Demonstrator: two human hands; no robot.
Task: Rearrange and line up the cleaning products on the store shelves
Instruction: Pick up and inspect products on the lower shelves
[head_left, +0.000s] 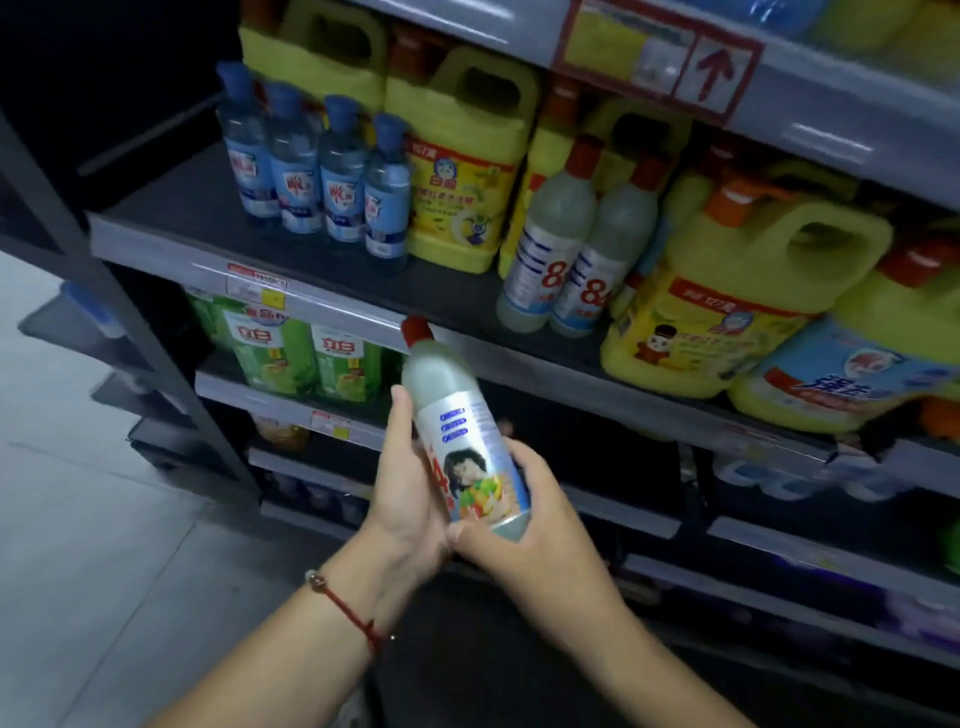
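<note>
- Bottle (457, 431): white, red cap, picture label; held in front of the shelf (291, 244), below its front edge, tilted w/ cap up-left.
- Left hand (408, 488): wrapped round bottle's left side, thumb up along body.
- Right hand (535, 514): cups the base, fingers curled round it.
- On shelf: two matching bottles (566, 244) upright betw. yellow jugs (462, 171); four blue-cap bottles (317, 166) at left.

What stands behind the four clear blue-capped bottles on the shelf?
Behind the blue-capped bottles stand yellow handled jugs. The jugs' lower left parts are covered, and the shelf's dark back left corner cannot be made out.
</note>
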